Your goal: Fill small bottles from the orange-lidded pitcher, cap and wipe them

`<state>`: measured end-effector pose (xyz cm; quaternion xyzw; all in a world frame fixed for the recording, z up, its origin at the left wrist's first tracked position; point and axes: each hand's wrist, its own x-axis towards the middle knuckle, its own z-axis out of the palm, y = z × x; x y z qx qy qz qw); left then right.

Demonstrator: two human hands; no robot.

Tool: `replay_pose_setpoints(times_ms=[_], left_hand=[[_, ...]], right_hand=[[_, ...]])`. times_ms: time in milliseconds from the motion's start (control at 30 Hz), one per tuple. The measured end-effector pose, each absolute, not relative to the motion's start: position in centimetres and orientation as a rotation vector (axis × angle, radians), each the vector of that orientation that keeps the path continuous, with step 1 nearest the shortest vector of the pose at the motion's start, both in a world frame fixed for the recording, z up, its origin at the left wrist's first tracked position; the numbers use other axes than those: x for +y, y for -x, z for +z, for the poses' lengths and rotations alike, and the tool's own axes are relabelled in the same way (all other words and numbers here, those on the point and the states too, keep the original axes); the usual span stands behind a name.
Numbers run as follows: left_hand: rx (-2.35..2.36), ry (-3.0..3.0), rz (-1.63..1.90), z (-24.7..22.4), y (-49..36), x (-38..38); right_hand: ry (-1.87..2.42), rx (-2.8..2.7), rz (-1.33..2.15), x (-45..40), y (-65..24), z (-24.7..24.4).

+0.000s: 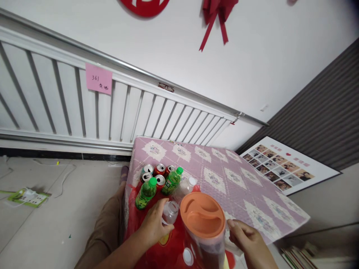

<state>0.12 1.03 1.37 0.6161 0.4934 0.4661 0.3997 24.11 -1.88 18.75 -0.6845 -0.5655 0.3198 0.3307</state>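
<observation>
My left hand (155, 224) is closed around a clear plastic bottle (170, 212) with an uncapped mouth, held over a red plastic cover. To its right stands a translucent pitcher (209, 252) with an orange lid (203, 215) and dark contents low inside. My right hand (246, 239) has its fingers curled at the pitcher's clear handle side. Beyond my left hand are two green-labelled bottles (146, 193) with green caps. A clear bottle (183, 186) with a white cap stands near them. A white round cap (188, 256) shows beside the pitcher's base.
Several opened drink cans (160, 181) are grouped behind the green bottles. The purple patterned tablecloth (193, 164) reaches to a white radiator (157, 116). A framed photo board (280, 164) leans at the right. A power strip (28, 197) with cables lies on the floor at left.
</observation>
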Motion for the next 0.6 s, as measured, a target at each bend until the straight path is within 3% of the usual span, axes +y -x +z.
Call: replay_pose_setpoints(times_ms=[600], left_hand=[[1.272,-1.604,1.092,2.0,-0.2,1.3]], right_hand=[[1.82,-1.594,0.75,-1.7,-23.0,20.1]])
